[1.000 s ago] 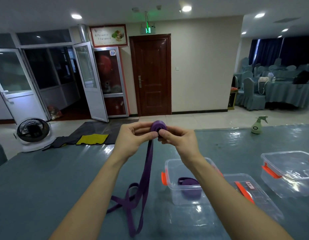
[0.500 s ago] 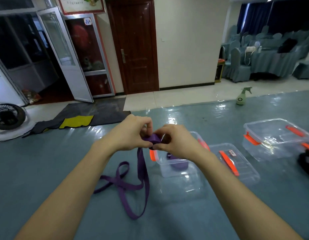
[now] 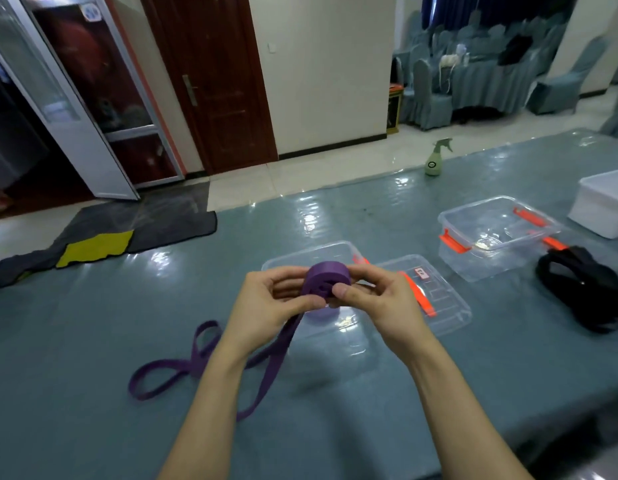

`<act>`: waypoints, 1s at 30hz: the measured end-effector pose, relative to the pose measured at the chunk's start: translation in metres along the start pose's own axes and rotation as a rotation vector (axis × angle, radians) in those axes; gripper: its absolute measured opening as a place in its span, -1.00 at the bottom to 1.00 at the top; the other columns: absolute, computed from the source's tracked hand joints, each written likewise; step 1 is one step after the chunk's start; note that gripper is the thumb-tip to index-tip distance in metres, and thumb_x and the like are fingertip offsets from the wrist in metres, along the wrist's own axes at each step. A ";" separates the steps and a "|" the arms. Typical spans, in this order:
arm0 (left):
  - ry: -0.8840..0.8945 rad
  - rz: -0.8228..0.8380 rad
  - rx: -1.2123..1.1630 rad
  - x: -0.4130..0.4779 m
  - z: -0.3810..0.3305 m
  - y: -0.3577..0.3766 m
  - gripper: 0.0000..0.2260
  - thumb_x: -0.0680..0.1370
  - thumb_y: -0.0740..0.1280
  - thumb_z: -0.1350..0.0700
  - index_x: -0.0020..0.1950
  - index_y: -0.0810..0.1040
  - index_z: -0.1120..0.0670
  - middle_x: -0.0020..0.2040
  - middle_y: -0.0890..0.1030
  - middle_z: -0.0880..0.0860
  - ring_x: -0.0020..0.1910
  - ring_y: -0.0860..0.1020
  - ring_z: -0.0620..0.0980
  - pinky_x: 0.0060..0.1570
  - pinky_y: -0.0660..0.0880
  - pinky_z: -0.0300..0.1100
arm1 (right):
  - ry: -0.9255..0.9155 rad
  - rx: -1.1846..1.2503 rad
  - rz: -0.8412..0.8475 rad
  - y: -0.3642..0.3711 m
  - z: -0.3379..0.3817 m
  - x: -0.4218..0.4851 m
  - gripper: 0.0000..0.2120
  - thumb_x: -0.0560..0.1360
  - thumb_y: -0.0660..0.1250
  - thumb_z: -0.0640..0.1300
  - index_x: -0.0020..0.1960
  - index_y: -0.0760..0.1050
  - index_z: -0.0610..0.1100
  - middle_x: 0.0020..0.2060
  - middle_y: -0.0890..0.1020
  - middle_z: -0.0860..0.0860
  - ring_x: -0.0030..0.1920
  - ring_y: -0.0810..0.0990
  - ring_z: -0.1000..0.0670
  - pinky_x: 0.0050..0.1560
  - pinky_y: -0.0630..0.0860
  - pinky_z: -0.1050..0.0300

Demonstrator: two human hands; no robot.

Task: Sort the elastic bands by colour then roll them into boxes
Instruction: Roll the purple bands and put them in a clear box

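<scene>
A purple elastic band (image 3: 326, 278) is partly wound into a thick roll, held in the air above a clear plastic box (image 3: 290, 261). My left hand (image 3: 266, 306) and my right hand (image 3: 373, 303) both pinch the roll from either side. Its loose tail hangs down and lies in loops on the blue-grey table (image 3: 93, 323) at the left. Another rolled purple band lies inside that box, mostly hidden by my hands. A pile of black bands (image 3: 584, 289) lies at the right.
A clear lid with an orange clip (image 3: 435, 296) lies right of the near box. A second clear box with orange clips (image 3: 494, 233) stands behind it, a white tub (image 3: 605, 209) at far right. A green spray bottle (image 3: 435, 161) stands near the far edge.
The view has tilted further down. The roll has grown thicker as my hands wound more band onto it, and the loose tail on the table is shorter.
</scene>
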State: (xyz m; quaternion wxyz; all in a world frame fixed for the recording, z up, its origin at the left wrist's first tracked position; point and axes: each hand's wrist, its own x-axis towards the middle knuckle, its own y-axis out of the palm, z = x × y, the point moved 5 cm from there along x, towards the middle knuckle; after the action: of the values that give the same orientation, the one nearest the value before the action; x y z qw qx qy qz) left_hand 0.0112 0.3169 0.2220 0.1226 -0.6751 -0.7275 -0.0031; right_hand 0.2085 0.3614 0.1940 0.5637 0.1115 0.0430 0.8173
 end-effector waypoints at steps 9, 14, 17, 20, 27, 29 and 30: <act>-0.034 0.038 0.721 -0.001 0.001 0.048 -0.69 0.31 0.74 0.12 -0.02 0.80 -0.09 -0.23 0.73 -0.32 -0.11 0.73 -0.29 0.00 0.64 -0.23 | -0.148 -0.804 0.277 -0.035 0.024 0.004 -0.66 0.40 0.70 -0.01 0.15 0.76 0.05 0.01 0.72 0.14 -0.23 0.62 0.08 0.25 0.47 0.00; -0.054 0.071 0.954 0.013 -0.009 0.086 -0.56 0.36 0.69 0.04 0.04 0.49 -0.10 -0.14 0.78 -0.23 -0.06 0.66 -0.14 -0.01 0.56 -0.12 | -0.165 -0.957 0.397 -0.060 0.012 0.010 -0.73 0.48 0.63 -0.01 0.15 0.71 0.02 -0.02 0.66 0.10 -0.13 0.62 0.09 0.02 0.59 0.05; -0.009 -0.005 0.814 0.022 -0.009 0.097 -0.59 0.35 0.70 0.12 0.01 0.55 -0.10 -0.11 0.78 -0.17 -0.05 0.70 -0.21 -0.07 0.56 -0.29 | -0.241 -0.877 0.345 -0.084 0.013 0.017 -0.81 0.53 0.59 -0.08 0.10 0.67 -0.04 -0.06 0.64 0.07 -0.14 0.64 0.02 0.00 0.61 -0.04; 0.023 -0.084 0.390 0.032 -0.004 0.101 -0.64 0.36 0.73 0.19 0.05 0.73 -0.07 -0.02 0.80 -0.09 0.05 0.76 -0.11 0.15 0.64 -0.26 | -0.250 -0.652 0.267 -0.111 0.013 0.029 -0.83 0.56 0.54 -0.17 0.10 0.61 -0.07 -0.18 0.67 0.02 -0.19 0.68 -0.09 -0.02 0.65 -0.16; -0.011 -0.193 0.030 0.049 0.008 0.114 -0.63 0.30 0.72 0.12 0.07 0.83 -0.12 0.04 0.82 0.07 0.06 0.79 -0.03 0.08 0.66 -0.26 | -0.126 -0.032 0.338 -0.123 -0.006 0.059 -0.73 0.60 0.40 -0.22 0.24 0.50 -0.30 -0.13 0.69 -0.26 -0.19 0.68 -0.13 0.05 0.63 -0.03; -0.025 -0.196 0.130 0.052 0.004 0.108 -0.65 0.33 0.74 0.22 0.04 0.82 -0.06 -0.01 0.82 0.06 0.01 0.80 -0.02 0.04 0.67 -0.26 | -0.065 0.002 0.390 -0.124 -0.015 0.061 -0.67 0.59 0.42 -0.22 0.29 0.47 -0.33 -0.05 0.74 -0.19 -0.11 0.73 -0.18 0.14 0.64 -0.11; -0.032 -0.191 0.206 0.053 0.001 0.105 -0.65 0.34 0.74 0.23 0.04 0.81 -0.04 -0.04 0.82 0.04 -0.02 0.80 -0.02 0.03 0.68 -0.25 | -0.031 -0.022 0.423 -0.124 -0.017 0.062 -0.65 0.58 0.45 -0.21 0.31 0.48 -0.28 0.01 0.75 -0.18 -0.06 0.75 -0.21 0.20 0.65 -0.16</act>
State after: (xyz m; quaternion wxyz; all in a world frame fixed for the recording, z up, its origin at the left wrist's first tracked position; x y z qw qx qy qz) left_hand 0.1113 0.3782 0.2134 0.1786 -0.5865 -0.7869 0.0707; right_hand 0.2968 0.4650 0.1611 0.3816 0.1241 0.0010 0.9160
